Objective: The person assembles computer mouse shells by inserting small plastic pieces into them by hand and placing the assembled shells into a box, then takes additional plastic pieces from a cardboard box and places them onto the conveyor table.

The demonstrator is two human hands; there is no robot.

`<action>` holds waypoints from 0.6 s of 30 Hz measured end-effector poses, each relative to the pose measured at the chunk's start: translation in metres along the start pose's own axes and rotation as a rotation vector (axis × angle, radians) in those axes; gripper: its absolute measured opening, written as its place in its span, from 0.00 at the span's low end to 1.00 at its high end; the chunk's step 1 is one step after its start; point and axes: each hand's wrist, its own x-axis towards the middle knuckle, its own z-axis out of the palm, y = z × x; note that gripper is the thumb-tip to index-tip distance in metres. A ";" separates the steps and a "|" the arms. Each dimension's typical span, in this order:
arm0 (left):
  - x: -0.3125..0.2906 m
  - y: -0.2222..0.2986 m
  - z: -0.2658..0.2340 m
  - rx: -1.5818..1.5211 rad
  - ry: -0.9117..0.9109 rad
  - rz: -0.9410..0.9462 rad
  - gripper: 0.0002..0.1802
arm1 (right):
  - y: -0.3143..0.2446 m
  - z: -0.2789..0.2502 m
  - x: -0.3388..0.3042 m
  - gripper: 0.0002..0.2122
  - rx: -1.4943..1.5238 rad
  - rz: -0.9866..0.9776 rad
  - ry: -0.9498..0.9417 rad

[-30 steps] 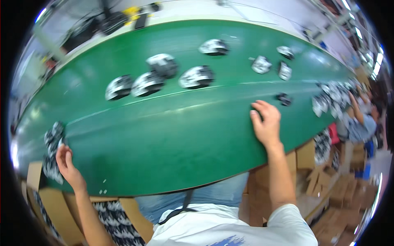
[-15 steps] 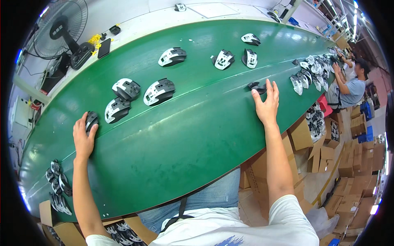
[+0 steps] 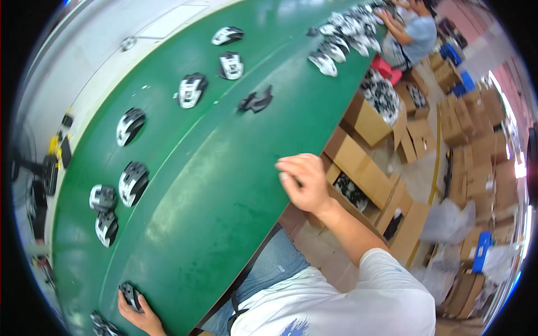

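At the lower left, my left hand (image 3: 140,317) grips a dark computer mouse (image 3: 131,295), fingers on one side and thumb on the other. My right hand (image 3: 307,182) hovers by the table's near edge, its fingers loosely bent and a gap between thumb and forefinger; nothing shows in it. Farther up the green table (image 3: 224,162) lies a black curved plastic part (image 3: 256,102), apart from both hands. White-and-black mice stand beyond my left hand: one mouse (image 3: 133,183) alone, and a touching pair, a mouse (image 3: 102,197) against another mouse (image 3: 106,228).
More mice, among them a mouse (image 3: 192,91), sit along the far side. A heap of mouse shells (image 3: 347,28) lies near a seated co-worker (image 3: 417,36). Open cardboard boxes (image 3: 364,171) with parts stand on the floor to my right. More dark pieces (image 3: 105,325) lie at lower left.
The view has swung right, so the table slants more steeply. My right hand has left the black part and drawn back to the near edge, fingers bending. My left hand still holds the mouse.
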 end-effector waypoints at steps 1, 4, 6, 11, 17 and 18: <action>0.011 0.015 0.001 0.005 -0.013 0.046 0.32 | 0.020 -0.012 -0.027 0.12 -0.063 0.117 0.138; 0.029 0.075 0.003 0.190 0.166 0.168 0.40 | 0.112 -0.048 -0.146 0.07 -0.111 0.770 0.349; 0.033 0.106 0.002 0.113 0.163 0.204 0.44 | 0.135 -0.071 -0.166 0.07 -0.328 0.567 0.287; 0.066 0.235 0.045 -0.421 -0.201 0.479 0.34 | 0.153 -0.094 -0.207 0.19 0.133 1.222 -0.335; 0.105 0.444 0.099 -0.693 -0.592 0.899 0.35 | 0.158 -0.090 -0.313 0.23 0.129 1.356 -0.556; 0.108 0.471 0.111 -0.716 -0.607 0.955 0.34 | 0.174 -0.085 -0.323 0.22 0.131 1.491 -0.430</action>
